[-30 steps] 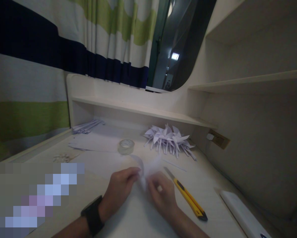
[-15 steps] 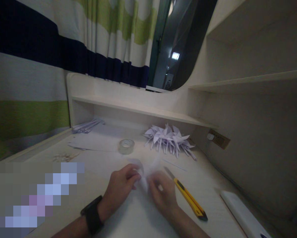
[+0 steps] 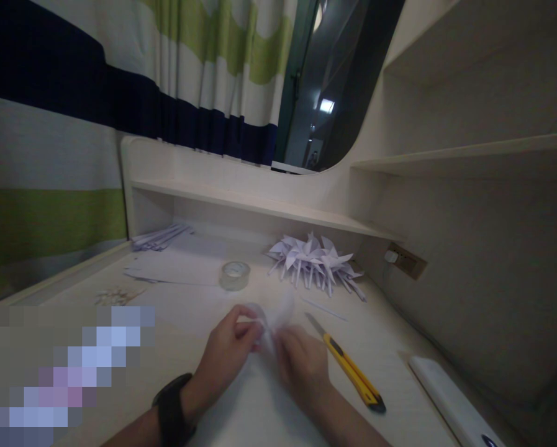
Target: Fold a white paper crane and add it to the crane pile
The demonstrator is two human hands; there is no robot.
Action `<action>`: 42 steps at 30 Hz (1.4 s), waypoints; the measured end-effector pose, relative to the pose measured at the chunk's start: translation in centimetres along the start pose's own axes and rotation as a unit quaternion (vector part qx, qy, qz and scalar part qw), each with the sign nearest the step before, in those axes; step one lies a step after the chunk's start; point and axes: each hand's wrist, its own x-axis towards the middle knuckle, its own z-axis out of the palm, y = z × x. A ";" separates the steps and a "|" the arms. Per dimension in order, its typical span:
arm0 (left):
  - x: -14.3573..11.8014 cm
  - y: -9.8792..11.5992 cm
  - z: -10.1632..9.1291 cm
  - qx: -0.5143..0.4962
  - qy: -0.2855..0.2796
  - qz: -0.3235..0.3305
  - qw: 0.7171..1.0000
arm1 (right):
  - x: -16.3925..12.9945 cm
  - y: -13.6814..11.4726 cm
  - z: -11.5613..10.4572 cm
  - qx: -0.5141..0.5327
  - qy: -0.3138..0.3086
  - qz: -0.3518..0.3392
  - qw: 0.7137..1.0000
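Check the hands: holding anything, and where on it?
Both. The left hand and right hand pinch a small white folded paper at its lower middle; its upper flaps stick up free.

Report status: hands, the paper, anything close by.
Left hand and right hand both pinch the white paper. Yellow utility knife lies right of right hand, blade out.

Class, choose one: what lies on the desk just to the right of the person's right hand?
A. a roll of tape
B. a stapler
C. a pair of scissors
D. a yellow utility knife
D: the yellow utility knife lies beside the right hand, blade out; the tape roll sits farther back.
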 end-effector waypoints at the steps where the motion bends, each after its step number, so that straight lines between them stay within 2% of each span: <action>1: 0.0 0.0 0.0 0.006 0.000 -0.005 1.000 | 0.1 -0.1 0.0 -0.005 -0.001 -0.008 1.000; 7: -0.2 0.2 -0.3 0.063 -0.005 0.036 0.997 | 0.2 -0.3 -0.1 -0.019 0.006 -0.046 0.999; 12: -0.2 0.4 -0.3 0.033 0.000 0.019 0.999 | 0.2 -0.4 -0.2 -0.028 0.019 -0.061 0.998; 16: -0.1 0.6 -0.3 0.054 0.010 0.017 0.998 | 0.0 -0.4 -0.2 -0.028 0.029 -0.065 0.997; 23: -0.6 1.1 -0.5 0.141 0.013 0.052 0.989 | -0.2 -0.3 -0.1 0.005 0.008 -0.051 0.999; 31: -0.9 0.9 -0.4 0.238 0.009 0.117 0.964 | 0.0 -0.6 -0.1 -0.019 0.011 -0.038 0.999; 42: -1.1 0.9 0.5 0.258 0.043 0.109 0.959 | 0.4 -0.7 -0.5 -0.066 -0.028 0.023 0.997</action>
